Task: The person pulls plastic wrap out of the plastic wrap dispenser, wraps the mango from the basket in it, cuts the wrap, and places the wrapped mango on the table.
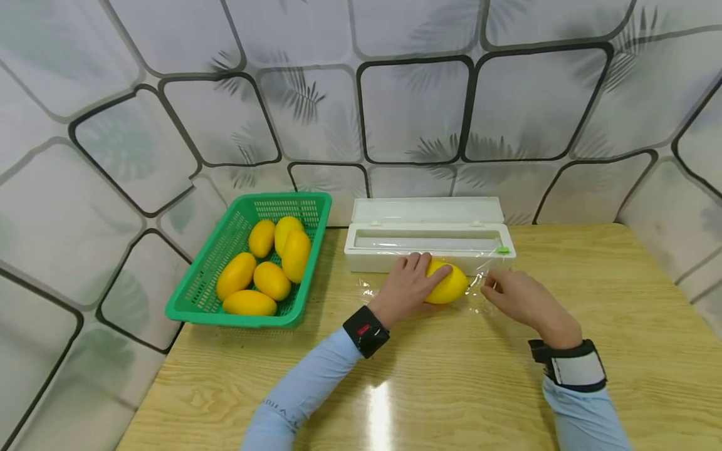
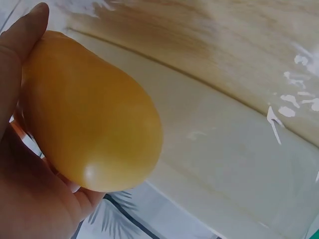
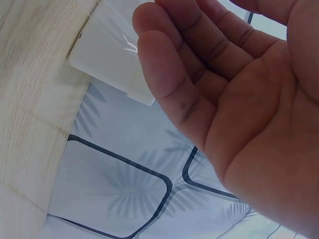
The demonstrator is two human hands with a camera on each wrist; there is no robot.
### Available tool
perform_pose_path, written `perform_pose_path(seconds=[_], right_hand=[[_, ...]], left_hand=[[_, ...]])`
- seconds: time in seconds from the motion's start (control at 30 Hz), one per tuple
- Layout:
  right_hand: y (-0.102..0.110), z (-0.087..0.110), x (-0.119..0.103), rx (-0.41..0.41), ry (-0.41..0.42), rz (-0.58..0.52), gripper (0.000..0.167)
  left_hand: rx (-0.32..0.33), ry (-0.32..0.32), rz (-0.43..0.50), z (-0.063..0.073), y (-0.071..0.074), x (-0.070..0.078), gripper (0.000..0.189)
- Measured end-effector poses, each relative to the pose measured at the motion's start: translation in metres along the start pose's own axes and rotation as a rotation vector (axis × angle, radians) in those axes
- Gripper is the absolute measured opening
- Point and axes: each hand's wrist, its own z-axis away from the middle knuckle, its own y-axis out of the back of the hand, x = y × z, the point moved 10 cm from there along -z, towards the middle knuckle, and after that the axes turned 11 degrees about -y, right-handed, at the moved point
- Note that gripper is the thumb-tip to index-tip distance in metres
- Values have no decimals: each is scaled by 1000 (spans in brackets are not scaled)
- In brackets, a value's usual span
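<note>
In the head view my left hand (image 1: 408, 285) grips a yellow mango (image 1: 448, 285) in front of the white cling film box (image 1: 431, 262). The left wrist view shows the smooth mango (image 2: 99, 119) with the thumb along one side and the fingers partly hidden behind it. Clear cling film (image 1: 476, 305) spreads from the box, around and under the mango, visible by its glints. To the right of the mango my right hand (image 1: 524, 304) pinches the film's edge between thumb and forefinger. In the right wrist view the other fingers (image 3: 169, 64) curl loosely; the pinch is out of frame.
A green basket (image 1: 186, 300) holding several yellow mangoes (image 1: 272, 280) stands at the left. The film box's lid (image 1: 425, 210) is raised at the back, with a green slider (image 1: 502, 249) at its right end. Behind the wooden table (image 1: 451, 388) is a patterned wall covering (image 1: 414, 113).
</note>
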Motion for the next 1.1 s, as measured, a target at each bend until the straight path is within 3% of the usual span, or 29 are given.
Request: perform_pose_path(seconds=[0.53,0.83,1.1], right_hand=[[0,1,-1,-4,3,2,14],[-2,0,-1,-12,-5,8,15],[-2,0,-5,-4,8,16,12]], left_hand=[[-103,-11,-75,4,-24,6,87],[-118,-1,-42,7,-26,4,83],[-103,-8,53,8,-22,2,78]])
